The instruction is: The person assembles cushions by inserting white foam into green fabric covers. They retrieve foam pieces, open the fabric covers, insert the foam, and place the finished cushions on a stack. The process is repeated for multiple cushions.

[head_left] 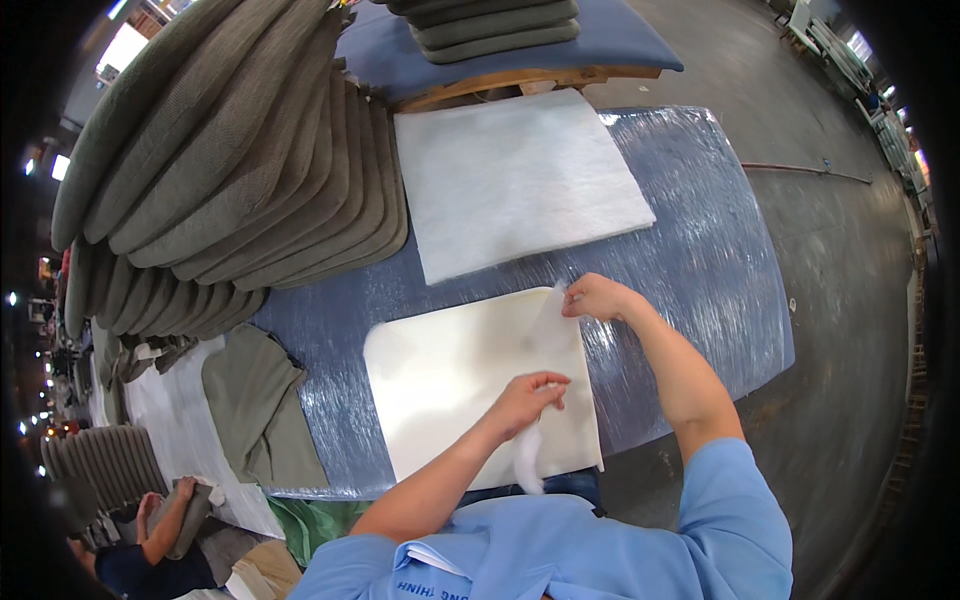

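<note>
In front of me lies a cream foam cushion pad (pixel 430 385) with rounded far corners. At its far right corner my right hand (pixel 597 298) is closed in a pinch on a thin, see-through piece of white wadding (pixel 547 328) that spreads over the pad. Above the pad's near right part is my left hand (pixel 528 402), fingers curled together. A fluffy white strip of wadding (pixel 528 462) hangs from it toward the near edge. Beyond the pad, a square white wadding sheet (pixel 520 185) rests flat on the table.
The blue table (pixel 700 270) is wrapped in clear plastic. Grey-green cushions (pixel 290 170) are piled high at the left, near a folded grey-green cloth (pixel 255 400). More cushions (pixel 495 25) sit on another blue table. A co-worker (pixel 150 545) handles a cushion at the lower left.
</note>
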Available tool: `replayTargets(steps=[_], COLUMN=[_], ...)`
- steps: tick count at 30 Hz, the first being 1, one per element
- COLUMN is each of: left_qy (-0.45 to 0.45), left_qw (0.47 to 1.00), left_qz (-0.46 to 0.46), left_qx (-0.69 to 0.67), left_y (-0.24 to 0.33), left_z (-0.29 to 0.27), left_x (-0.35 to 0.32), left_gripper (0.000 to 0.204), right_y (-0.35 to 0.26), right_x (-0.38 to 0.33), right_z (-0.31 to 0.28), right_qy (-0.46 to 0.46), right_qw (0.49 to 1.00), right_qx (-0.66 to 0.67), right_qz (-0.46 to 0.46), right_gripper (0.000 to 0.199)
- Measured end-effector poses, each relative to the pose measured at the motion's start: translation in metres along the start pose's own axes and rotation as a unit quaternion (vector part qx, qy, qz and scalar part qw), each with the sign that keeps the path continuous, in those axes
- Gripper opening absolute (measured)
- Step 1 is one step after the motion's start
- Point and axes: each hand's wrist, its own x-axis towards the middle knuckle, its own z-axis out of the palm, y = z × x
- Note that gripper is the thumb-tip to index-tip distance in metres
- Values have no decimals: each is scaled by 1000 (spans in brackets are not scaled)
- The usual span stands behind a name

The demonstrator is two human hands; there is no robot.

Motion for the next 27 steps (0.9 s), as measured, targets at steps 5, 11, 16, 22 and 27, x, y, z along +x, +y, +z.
replayTargets(steps=[5,11,16,22,27], left_qy=[69,53,27,134,148], left_qw=[997,998,998,989,987], left_qz=[29,-4,-23,30,30], left_qx=[10,41,51,55,53], left_y=[29,41,44,35,29], left_z=[-19,-34,-27,-45,-51], left_x=[42,55,70,111,133], left_gripper=[28,29,28,27,24], right_y=[-1,-15,8,1,10], right_x=[37,21,28,36,29], right_z=[3,7,10,20,29], right_qy=[-10,7,76,147,240], right_qw=[992,1000,992,980,967], right_qx=[-118,18,-95,-128,-71], right_qz=[-43,-12,-45,-48,-34], right_gripper=[28,31,33,27,24])
